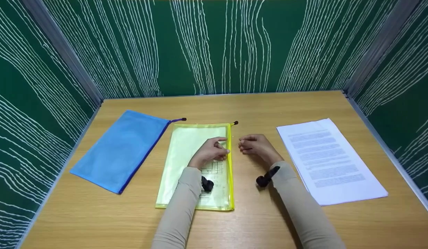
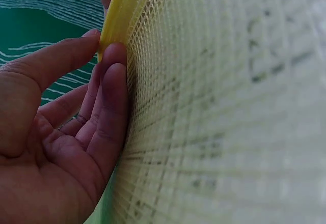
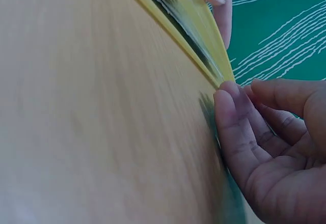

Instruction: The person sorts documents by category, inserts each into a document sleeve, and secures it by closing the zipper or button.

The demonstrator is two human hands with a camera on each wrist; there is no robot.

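A yellow mesh zip pouch [image 1: 189, 138] lies flat in the middle of the table, with printed paper showing through it. My left hand [image 1: 210, 150] is over the pouch by its right edge, fingers loosely bent, thumb tip right at the yellow zip band [image 1: 230, 180]. In the right wrist view the pouch's mouth [image 3: 178, 25] gapes, and paper edges show inside. Just right of the pouch, my right hand [image 1: 257, 147] hovers with relaxed, bent fingers and nothing visible in them. Its fingertips [image 3: 224, 102] overlap the pouch's far corner in the right wrist view.
A blue zip pouch [image 1: 124, 148] lies slanted at the left. At the right is a stack of printed sheets [image 1: 324, 162]. The yellow pouch's dark-tipped pull [image 1: 235, 122] sticks out at its far right corner. Green, white-lined walls [image 1: 214, 48] surround the table's back and sides.
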